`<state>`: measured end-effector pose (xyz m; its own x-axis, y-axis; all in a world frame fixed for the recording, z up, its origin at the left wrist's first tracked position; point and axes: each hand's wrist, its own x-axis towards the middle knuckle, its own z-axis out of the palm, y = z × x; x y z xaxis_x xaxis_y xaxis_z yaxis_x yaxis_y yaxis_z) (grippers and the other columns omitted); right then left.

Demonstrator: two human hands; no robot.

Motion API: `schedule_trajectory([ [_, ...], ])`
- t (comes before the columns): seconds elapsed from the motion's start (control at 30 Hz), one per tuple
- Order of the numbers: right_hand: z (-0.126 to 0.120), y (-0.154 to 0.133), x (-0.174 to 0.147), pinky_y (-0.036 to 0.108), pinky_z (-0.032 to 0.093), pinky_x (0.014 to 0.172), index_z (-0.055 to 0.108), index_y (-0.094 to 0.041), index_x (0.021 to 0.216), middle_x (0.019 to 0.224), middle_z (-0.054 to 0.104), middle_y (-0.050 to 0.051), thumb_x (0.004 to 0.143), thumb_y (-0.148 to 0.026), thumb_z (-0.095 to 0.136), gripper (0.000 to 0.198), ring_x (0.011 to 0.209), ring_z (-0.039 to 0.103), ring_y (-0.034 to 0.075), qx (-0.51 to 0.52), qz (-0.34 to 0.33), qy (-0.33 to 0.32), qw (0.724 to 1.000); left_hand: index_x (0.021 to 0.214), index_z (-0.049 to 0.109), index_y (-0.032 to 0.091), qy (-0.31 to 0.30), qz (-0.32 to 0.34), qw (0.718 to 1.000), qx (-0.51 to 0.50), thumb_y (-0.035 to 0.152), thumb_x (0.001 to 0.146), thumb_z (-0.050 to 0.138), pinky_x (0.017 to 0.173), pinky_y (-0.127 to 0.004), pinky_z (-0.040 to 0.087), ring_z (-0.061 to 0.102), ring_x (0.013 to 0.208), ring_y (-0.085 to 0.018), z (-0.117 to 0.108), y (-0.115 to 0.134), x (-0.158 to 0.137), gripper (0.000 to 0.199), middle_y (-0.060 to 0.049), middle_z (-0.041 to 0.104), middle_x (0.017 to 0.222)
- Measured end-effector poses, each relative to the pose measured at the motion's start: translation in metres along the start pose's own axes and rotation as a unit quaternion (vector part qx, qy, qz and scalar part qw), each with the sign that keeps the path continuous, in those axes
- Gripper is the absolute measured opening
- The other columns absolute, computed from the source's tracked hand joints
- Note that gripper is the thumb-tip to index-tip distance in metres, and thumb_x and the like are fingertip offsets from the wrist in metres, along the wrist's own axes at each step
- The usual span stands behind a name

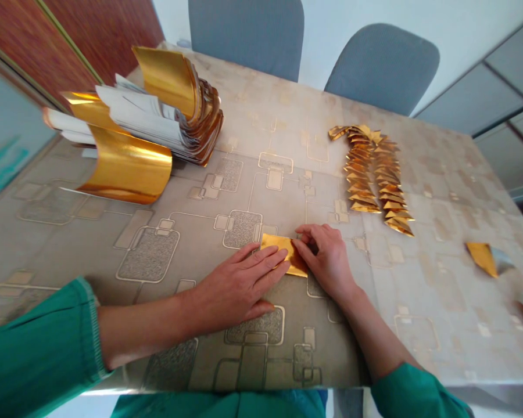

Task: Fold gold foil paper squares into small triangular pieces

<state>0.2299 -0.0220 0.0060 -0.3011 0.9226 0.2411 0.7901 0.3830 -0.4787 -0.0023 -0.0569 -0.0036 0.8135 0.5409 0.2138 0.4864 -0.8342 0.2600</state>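
A small folded sheet of gold foil paper (297,266) lies on the patterned tablecloth, close to the table's near side. My left hand (237,285) rests flat across its left part, fingers stretched out and pressing it down. At the paper's right edge, my right hand (326,255) is closed, with thumb and forefinger pinching the edge. Part of the paper is hidden under my left fingers.
Gold sheets with white backs form a curled stack (192,125) at the far left, with one loose curved sheet (131,168) before it. Folded gold pieces (364,168) stand in two rows at right. Another gold scrap (483,258) lies further right. Two grey chairs (248,35) stand behind.
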Motion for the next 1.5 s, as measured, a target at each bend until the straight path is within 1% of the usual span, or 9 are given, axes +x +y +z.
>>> schedule_trajectory([
  [0.37,0.004,0.000,-0.001,0.034,0.037,0.076,0.062,-0.021,0.095,0.075,0.064,0.001,0.093,-0.028,0.060,0.008,0.076,0.057,0.019,-0.018,0.015,0.009,1.000,0.144,0.045,0.015,-0.014,-0.002,1.000,0.008,0.053,0.095,0.056,0.118,-0.045,0.027,0.042,0.140,-0.029,-0.001,0.001,0.000,0.063,-0.014,0.045,0.152],
  [0.73,0.004,-0.001,-0.001,0.034,0.034,0.074,0.062,-0.021,0.096,0.073,0.064,0.001,0.095,-0.033,0.057,0.013,0.076,0.056,0.020,-0.073,0.027,0.024,0.997,0.146,0.041,0.014,-0.047,0.015,0.998,0.051,0.060,0.091,0.057,0.117,-0.046,0.024,0.037,0.143,-0.031,-0.004,0.000,0.001,0.074,-0.016,0.039,0.155],
  [0.87,-0.002,-0.005,-0.002,0.034,0.035,0.075,0.064,-0.021,0.090,0.078,0.066,0.003,0.096,-0.033,0.057,0.015,0.082,0.056,0.021,-0.096,0.004,0.037,0.995,0.146,0.042,0.015,-0.059,0.019,0.996,0.059,0.060,0.092,0.056,0.116,-0.046,0.025,0.039,0.142,-0.031,-0.006,-0.002,0.003,0.072,-0.016,0.040,0.155],
  [0.97,-0.011,-0.020,-0.014,0.037,0.035,0.082,0.066,-0.022,0.086,0.086,0.069,0.004,0.099,-0.031,0.052,0.021,0.086,0.055,0.020,-0.103,-0.054,0.044,0.992,0.148,0.040,0.015,-0.061,0.020,0.996,0.067,0.060,0.092,0.056,0.115,-0.046,0.026,0.039,0.141,-0.031,-0.006,-0.003,0.004,0.073,-0.016,0.040,0.155],
  [1.1,-0.014,-0.041,-0.043,0.039,0.035,0.092,0.070,-0.022,0.097,0.097,0.073,0.004,0.100,-0.031,0.052,0.021,0.092,0.058,0.020,-0.108,-0.123,0.008,0.986,0.146,0.042,0.016,-0.067,0.023,0.994,0.082,0.060,0.094,0.052,0.115,-0.045,0.027,0.038,0.142,-0.030,-0.006,-0.005,0.004,0.069,-0.015,0.040,0.155],
  [1.2,-0.009,-0.044,-0.064,0.041,0.035,0.098,0.067,-0.020,0.118,0.113,0.072,0.005,0.100,-0.030,0.052,0.025,0.101,0.058,0.021,-0.129,-0.109,0.008,0.985,0.145,0.044,0.016,-0.069,0.023,0.993,0.089,0.060,0.095,0.051,0.115,-0.044,0.027,0.038,0.142,-0.029,-0.006,-0.004,0.003,0.068,-0.016,0.040,0.155],
  [1.27,-0.005,-0.041,-0.072,0.042,0.034,0.101,0.064,-0.019,0.123,0.119,0.071,0.005,0.099,-0.030,0.053,0.029,0.105,0.057,0.022,-0.143,-0.110,0.010,0.984,0.147,0.041,0.015,-0.070,0.025,0.993,0.087,0.062,0.093,0.053,0.116,-0.044,0.025,0.036,0.143,-0.030,-0.007,-0.005,0.002,0.073,-0.017,0.038,0.156],
  [1.37,-0.003,-0.038,-0.078,0.045,0.032,0.105,0.063,-0.020,0.126,0.126,0.068,0.005,0.098,-0.031,0.055,0.031,0.109,0.056,0.024,-0.159,-0.111,0.004,0.981,0.152,0.033,0.016,-0.078,0.040,0.993,0.078,0.066,0.091,0.052,0.118,-0.046,0.022,0.031,0.146,-0.030,-0.009,-0.007,-0.002,0.082,-0.018,0.032,0.158],
  [1.5,-0.002,-0.038,-0.079,0.047,0.033,0.106,0.065,-0.022,0.125,0.126,0.068,0.007,0.096,-0.033,0.058,0.031,0.108,0.057,0.024,-0.168,-0.103,0.005,0.980,0.155,0.027,0.020,-0.087,0.062,0.992,0.069,0.066,0.092,0.049,0.119,-0.045,0.019,0.028,0.148,-0.029,-0.012,-0.013,-0.005,0.082,-0.017,0.029,0.160],
])
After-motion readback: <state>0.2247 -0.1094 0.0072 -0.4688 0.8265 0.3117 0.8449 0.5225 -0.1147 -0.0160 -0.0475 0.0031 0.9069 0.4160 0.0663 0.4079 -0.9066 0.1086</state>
